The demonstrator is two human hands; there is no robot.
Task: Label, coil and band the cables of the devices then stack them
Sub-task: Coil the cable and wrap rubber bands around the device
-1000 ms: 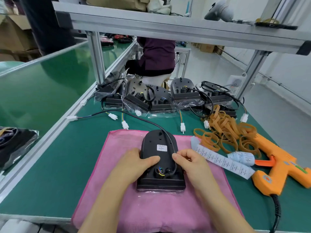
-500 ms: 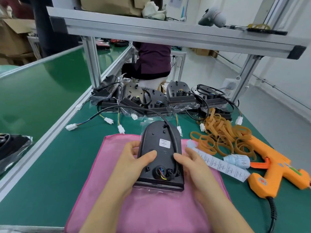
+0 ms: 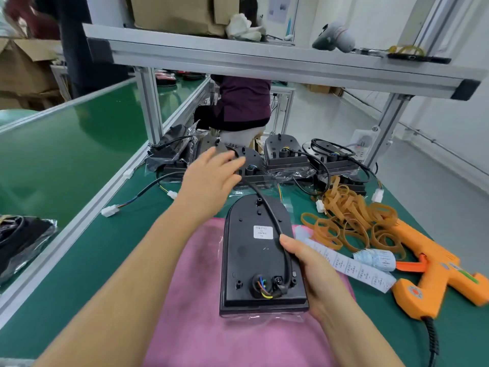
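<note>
Bench [image 3: 79, 260]: green-topped with an aluminium edge rail; everything we work on lies on it.
Shelf frame [image 3: 264, 62]: aluminium, crossing above the far side of the bench.
Pink cloth [image 3: 198, 327]: spread on the bench right in front of us, under the device.
Back row [image 3: 283, 154]: several more black devices, some in clear bags, with loose leads, lined up at the far edge.
Device [image 3: 248, 266]: black, arched at its far end, lying back-up on the pink cloth. It is between our two forearms, against our right hand and nearer to us than our left.
Left hand [image 3: 209, 178]: fingers stretched out and apart, held beyond the device's far end, over the back row. It grips nothing we can see.
Right hand [image 3: 315, 276]: clamped on the device's right edge, with the thumb on top pressing the cable.
Glue gun [image 3: 436, 274]: orange, lying on the bench to the right.
Rubber bands [image 3: 352, 218]: a loose tan heap between the back row and the glue gun.
Label strip [image 3: 352, 268]: white printed paper, just beside our right hand.
Cable [image 3: 275, 221]: black; from the device's near end it runs up the right side and on under our left hand.
Connector [image 3: 109, 210]: white, on a lead near the rail. We cannot tell if it is the same cable.
</note>
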